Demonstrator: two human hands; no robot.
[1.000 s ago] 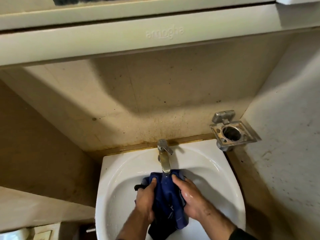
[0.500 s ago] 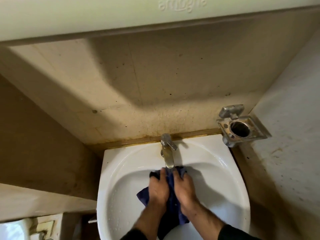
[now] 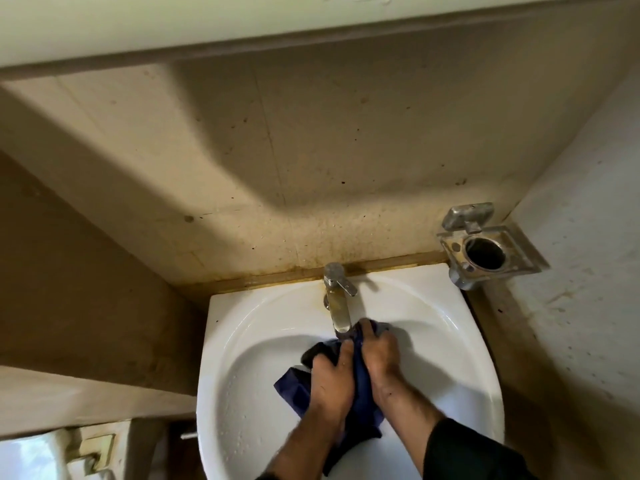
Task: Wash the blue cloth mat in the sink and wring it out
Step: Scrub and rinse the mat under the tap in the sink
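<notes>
The blue cloth mat [image 3: 294,389] is bunched up in the white sink [image 3: 242,341], right below the spout of the metal tap [image 3: 337,306]. My left hand [image 3: 330,379] grips the cloth on its left side, and my right hand [image 3: 379,358] grips it on the right, both pressed close together with the fabric between them. A corner of the cloth sticks out to the left and another part hangs toward me under my wrists. I cannot tell whether water runs from the tap.
A metal holder [image 3: 485,251] with a round hole is fixed on the right wall beside the sink. A stained beige wall [image 3: 311,168] rises behind the tap, with a pale shelf edge [image 3: 207,26] overhead. Part of a white fixture [image 3: 31,459] shows at the bottom left.
My hands came together on the cloth and bunched it tighter under the spout; the right hand has shifted forward. The view has tilted down and moved closer to the sink.
</notes>
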